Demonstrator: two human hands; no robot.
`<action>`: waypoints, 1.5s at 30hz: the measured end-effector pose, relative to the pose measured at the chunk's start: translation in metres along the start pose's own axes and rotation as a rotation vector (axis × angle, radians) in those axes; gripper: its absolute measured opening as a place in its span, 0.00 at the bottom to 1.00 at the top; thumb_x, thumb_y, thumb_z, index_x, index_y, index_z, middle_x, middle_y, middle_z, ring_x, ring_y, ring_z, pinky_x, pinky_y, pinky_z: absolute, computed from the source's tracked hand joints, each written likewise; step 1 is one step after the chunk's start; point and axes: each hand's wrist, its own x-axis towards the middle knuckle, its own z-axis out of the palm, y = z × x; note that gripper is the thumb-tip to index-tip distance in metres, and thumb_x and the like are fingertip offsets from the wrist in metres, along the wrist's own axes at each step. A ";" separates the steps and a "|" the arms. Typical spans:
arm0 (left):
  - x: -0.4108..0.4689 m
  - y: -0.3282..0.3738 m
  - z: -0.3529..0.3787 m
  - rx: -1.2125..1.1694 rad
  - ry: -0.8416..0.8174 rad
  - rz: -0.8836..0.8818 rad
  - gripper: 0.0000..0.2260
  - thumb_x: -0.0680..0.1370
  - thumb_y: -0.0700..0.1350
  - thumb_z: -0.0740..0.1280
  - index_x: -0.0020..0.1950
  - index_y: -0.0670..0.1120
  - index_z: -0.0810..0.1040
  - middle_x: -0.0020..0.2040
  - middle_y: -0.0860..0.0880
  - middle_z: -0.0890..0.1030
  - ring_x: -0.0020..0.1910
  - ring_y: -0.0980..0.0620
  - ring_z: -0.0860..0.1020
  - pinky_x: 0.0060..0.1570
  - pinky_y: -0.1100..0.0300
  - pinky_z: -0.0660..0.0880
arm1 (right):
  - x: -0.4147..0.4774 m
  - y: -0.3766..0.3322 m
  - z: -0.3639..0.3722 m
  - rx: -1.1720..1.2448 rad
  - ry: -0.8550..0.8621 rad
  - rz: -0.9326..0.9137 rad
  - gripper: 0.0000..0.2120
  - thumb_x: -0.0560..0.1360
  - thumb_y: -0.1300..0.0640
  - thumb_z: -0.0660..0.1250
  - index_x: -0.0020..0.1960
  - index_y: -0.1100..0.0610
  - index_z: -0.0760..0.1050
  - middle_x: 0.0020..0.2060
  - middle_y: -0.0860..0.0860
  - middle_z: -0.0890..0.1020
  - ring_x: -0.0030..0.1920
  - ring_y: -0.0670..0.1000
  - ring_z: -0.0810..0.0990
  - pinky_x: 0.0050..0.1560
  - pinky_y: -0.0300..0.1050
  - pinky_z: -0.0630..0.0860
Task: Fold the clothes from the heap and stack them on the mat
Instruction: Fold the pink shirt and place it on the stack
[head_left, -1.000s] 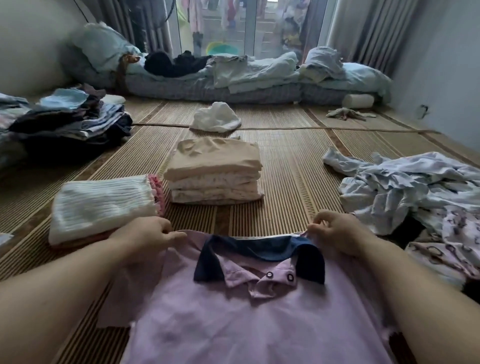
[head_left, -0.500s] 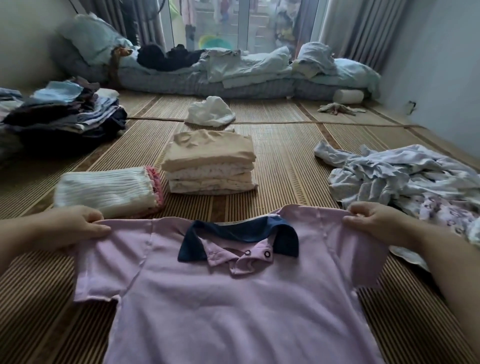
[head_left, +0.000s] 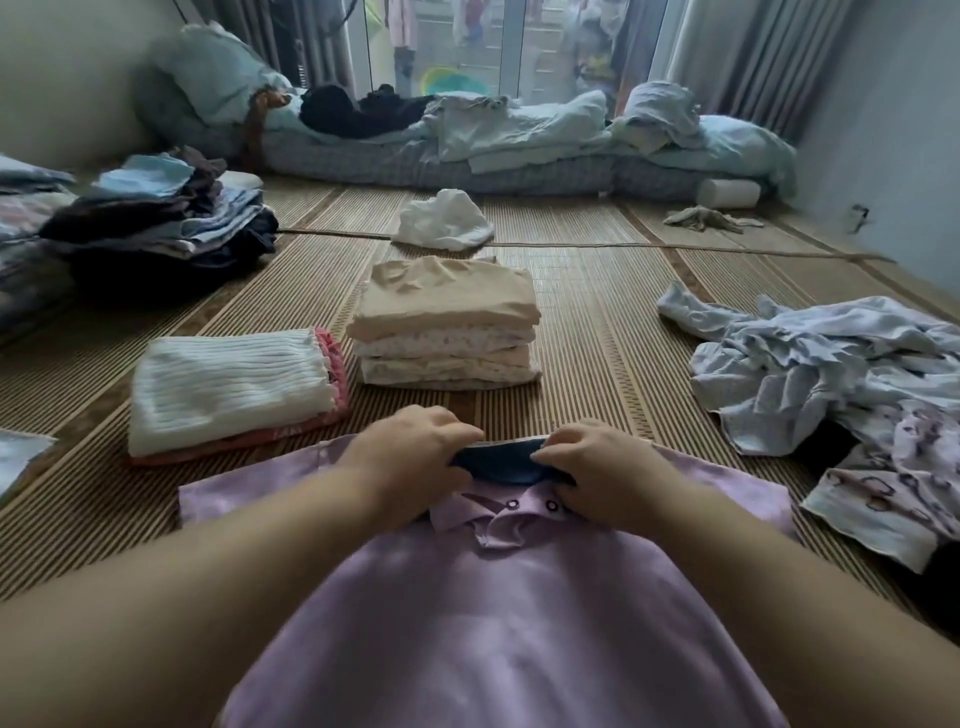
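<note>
Left hand (head_left: 410, 457) and right hand (head_left: 597, 462) each hold a pinching grip on the navy collar (head_left: 501, 462) of the lilac shirt (head_left: 498, 613), spread flat on the mat (head_left: 597, 332).

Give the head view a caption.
Left hand and right hand pinch the navy collar of a pink polo shirt spread on the mat; folded beige stack ahead, heap at right.

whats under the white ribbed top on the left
A folded pink piece lies under the white ribbed top; only its right and front edges show. The rest is covered, so anything more beneath is hidden.
</note>
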 end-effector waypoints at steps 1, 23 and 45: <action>0.009 0.002 0.006 0.060 -0.065 -0.043 0.21 0.75 0.54 0.67 0.68 0.55 0.72 0.62 0.50 0.74 0.61 0.47 0.72 0.58 0.51 0.73 | 0.005 0.003 0.002 -0.034 -0.035 0.000 0.15 0.77 0.53 0.63 0.61 0.53 0.79 0.58 0.50 0.80 0.57 0.53 0.75 0.60 0.46 0.71; 0.020 -0.051 0.021 -0.300 -0.019 -0.109 0.12 0.72 0.51 0.74 0.55 0.54 0.83 0.48 0.54 0.78 0.49 0.55 0.77 0.53 0.65 0.71 | 0.018 0.055 -0.004 1.711 -0.131 0.632 0.20 0.74 0.78 0.56 0.57 0.59 0.75 0.44 0.63 0.81 0.41 0.56 0.83 0.38 0.47 0.80; 0.059 -0.051 0.019 -0.201 0.026 -0.414 0.10 0.75 0.56 0.66 0.44 0.52 0.82 0.45 0.50 0.82 0.45 0.49 0.78 0.45 0.57 0.75 | 0.048 0.042 0.004 0.578 -0.068 0.733 0.06 0.70 0.54 0.70 0.36 0.52 0.82 0.25 0.46 0.79 0.27 0.46 0.76 0.26 0.37 0.70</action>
